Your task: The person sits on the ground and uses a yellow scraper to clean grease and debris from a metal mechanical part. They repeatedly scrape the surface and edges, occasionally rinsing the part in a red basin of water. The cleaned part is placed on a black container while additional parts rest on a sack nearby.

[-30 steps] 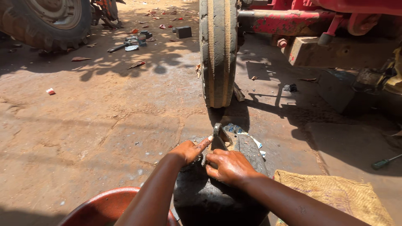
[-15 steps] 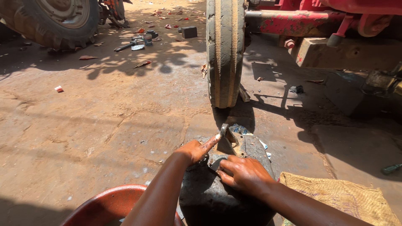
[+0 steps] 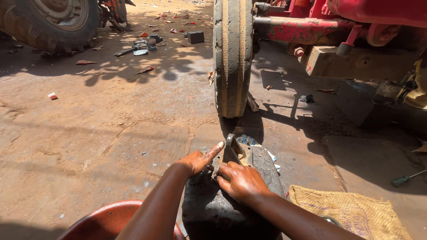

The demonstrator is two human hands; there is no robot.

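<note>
A dark, dusty piece of rubber tyre lies on the ground in front of me, with a small metal part standing at its far end. My left hand rests on the tyre's left side, forefinger stretched toward the metal part. My right hand lies flat on the tyre just behind that part, fingers touching its base. Whether either hand grips anything is hard to tell.
A narrow front wheel of a red tractor stands just beyond. A reddish basin is at bottom left, a burlap sack at bottom right. A screwdriver lies to the right; a large tyre and scattered tools are far left.
The view has shifted slightly. My left forefinger now points out toward the metal part, and my right hand has slid a little forward on the tyre.
</note>
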